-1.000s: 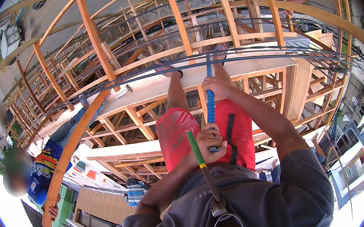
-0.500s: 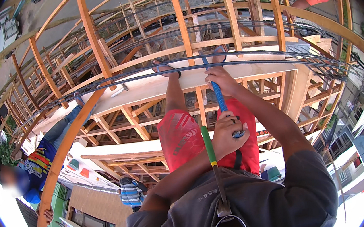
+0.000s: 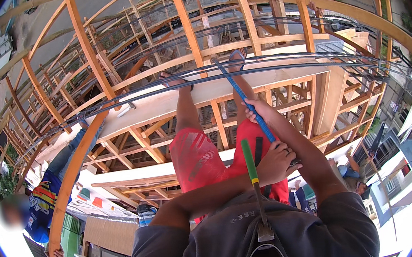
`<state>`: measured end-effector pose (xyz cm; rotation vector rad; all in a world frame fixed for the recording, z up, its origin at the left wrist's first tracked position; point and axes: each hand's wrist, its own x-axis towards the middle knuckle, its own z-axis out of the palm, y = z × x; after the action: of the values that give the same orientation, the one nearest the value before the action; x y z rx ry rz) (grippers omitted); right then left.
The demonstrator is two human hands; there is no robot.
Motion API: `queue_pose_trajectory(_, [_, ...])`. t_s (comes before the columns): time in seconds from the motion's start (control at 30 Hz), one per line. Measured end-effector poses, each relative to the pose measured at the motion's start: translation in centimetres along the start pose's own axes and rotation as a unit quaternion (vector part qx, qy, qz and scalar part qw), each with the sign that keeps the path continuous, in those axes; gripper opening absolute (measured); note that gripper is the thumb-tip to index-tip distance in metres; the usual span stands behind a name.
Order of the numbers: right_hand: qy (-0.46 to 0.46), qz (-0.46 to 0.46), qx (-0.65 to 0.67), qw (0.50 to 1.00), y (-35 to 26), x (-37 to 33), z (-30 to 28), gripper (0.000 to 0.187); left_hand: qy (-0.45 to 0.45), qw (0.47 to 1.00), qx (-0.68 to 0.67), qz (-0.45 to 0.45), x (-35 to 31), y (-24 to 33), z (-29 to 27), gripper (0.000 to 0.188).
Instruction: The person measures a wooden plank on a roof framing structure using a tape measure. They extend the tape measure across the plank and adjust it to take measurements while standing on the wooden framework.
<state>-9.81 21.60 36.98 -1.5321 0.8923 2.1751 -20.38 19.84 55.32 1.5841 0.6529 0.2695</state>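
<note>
Support surface: a long, pale board (image 3: 212,91), running left to right along an open timber frame (image 3: 219,122). Items on the board: one hammer (image 3: 125,109) with a light-coloured handle, lying toward the left — and the wearer's two sandalled feet, left foot (image 3: 176,82) and right foot (image 3: 237,60) spaced apart, both near the far edge. A blue bar (image 3: 264,127) extends to that edge between the feet — contact there cannot be determined

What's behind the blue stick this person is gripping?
Behind the blue stick are the pale board, right leg and red shorts. Strips of these are covered by it; the right hand and left hand hide the parts they grip.
</note>
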Motion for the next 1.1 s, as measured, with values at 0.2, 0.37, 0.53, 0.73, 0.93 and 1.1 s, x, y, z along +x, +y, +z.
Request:
queue_pose_trajectory(0.2, [-0.024,0.071,-0.087,0.993,-2.1,0.0,-3.8,0.020,-0.001,0.999,-0.015,0.046,0.1,-0.5,-1.2,0.046])
queue_pose_trajectory(0.37, [0.005,0.005,-0.260,0.966,-3.9,-0.8,-4.2,0.020,0.059,0.973,0.112,-0.193,1.5,-15.2,-2.8,0.047])
queue_pose_trajectory(0.53, [0.008,0.003,-0.364,0.931,-6.6,-0.9,-4.6,0.017,0.023,0.971,0.229,-0.061,7.0,-23.9,-3.6,0.049])
queue_pose_trajectory(0.73, [-0.026,0.044,-0.361,0.931,-9.3,-0.2,-5.9,0.026,-0.181,0.967,0.137,-0.113,13.2,-28.2,-2.0,0.040])
queue_pose_trajectory(0.93, [-0.007,0.040,-0.361,0.932,-8.3,-3.4,-5.7,0.036,-0.325,0.918,0.192,-0.123,15.2,-29.1,-1.2,0.026])
queue_pose_trajectory(1.1, [0.029,0.169,-0.549,0.818,-7.3,-12.7,-9.0,0.044,-0.299,0.927,0.186,-0.128,14.9,-29.3,-0.4,0.022])
